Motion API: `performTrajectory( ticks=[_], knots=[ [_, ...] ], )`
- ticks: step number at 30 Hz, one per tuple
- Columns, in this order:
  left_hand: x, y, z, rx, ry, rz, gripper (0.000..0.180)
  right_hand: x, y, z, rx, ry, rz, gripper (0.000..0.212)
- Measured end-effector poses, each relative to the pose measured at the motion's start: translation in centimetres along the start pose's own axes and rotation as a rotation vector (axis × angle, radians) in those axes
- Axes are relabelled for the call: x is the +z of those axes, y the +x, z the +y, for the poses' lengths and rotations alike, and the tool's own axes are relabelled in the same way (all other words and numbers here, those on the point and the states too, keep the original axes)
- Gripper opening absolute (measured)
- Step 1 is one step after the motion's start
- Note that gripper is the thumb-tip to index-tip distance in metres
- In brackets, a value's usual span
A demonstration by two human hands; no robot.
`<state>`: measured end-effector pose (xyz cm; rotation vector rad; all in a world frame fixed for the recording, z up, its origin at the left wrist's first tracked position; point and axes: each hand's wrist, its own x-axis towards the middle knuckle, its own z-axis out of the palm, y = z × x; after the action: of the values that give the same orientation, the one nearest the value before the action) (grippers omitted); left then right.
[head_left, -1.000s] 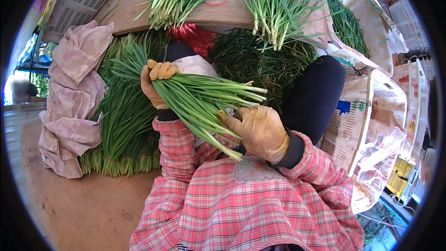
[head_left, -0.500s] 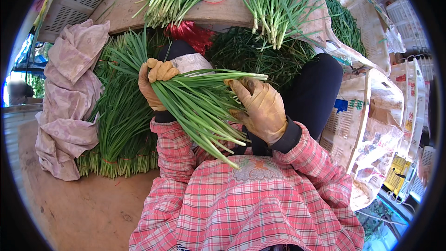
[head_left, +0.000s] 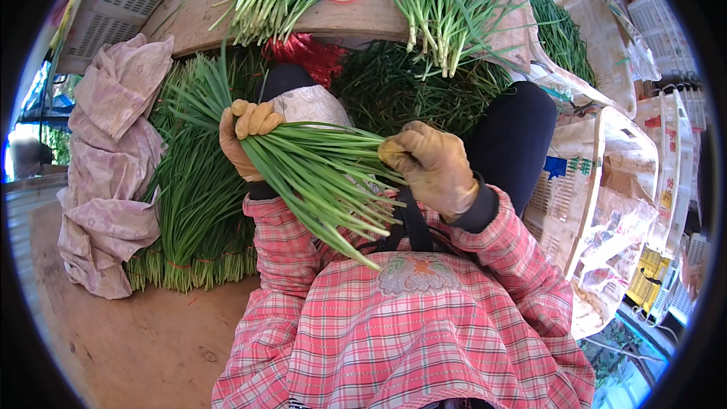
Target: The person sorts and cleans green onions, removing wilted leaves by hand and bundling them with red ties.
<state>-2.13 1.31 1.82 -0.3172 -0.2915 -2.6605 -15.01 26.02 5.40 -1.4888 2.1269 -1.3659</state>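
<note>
A loose fan of green garlic chives (head_left: 314, 174) lies across in front of my chest, leaves to the upper left, pale stem ends to the right. My left hand (head_left: 248, 135), in a tan rubber glove, is wrapped round the leafy part. At the other side my right hand (head_left: 433, 165), gloved alike and stained, has its fingers pinched on some of the upper stem ends. Lower stems splay out freely toward the plaid smock. Behind the left hand, tied chive bundles (head_left: 193, 204) stand packed together with their cut ends toward me.
A crumpled pink cloth (head_left: 113, 159) lies left of the bundles. Ahead, more chives (head_left: 435, 11) rest on a wooden board (head_left: 363, 19). Beneath it are red ties (head_left: 307, 57) and a dark leafy heap (head_left: 424, 95). Plastic crates (head_left: 564, 189) stand at right.
My right hand's fingers, previously spread along the stems, have curled in and closed on the stem ends. The left hand and the chives have shifted slightly left.
</note>
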Motion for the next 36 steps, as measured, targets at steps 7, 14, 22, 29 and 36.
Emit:
performTrajectory(
  ticks=[7,14,22,29,36],
  knots=[
    [-1.9,-0.6,0.8,0.154,-0.071,-0.191,0.021,-1.7,-2.1,-0.4,0.012,-0.066,-0.08,0.014],
    [-0.7,-0.5,0.2,0.175,-0.03,-0.188,0.021,1.3,-0.2,-2.0,0.133,-0.215,-0.101,0.025],
    [0.0,-0.5,0.0,0.189,0.102,-0.128,0.02,3.1,-1.0,-0.1,0.65,0.764,-0.089,0.022],
    [0.0,-0.5,-0.5,0.195,0.112,-0.151,0.017,3.0,-1.2,-0.6,0.528,0.327,0.018,0.026],
    [1.7,0.3,-1.4,0.163,0.243,-0.212,0.021,4.8,0.4,0.2,0.555,0.548,0.151,0.017]
  ],
)
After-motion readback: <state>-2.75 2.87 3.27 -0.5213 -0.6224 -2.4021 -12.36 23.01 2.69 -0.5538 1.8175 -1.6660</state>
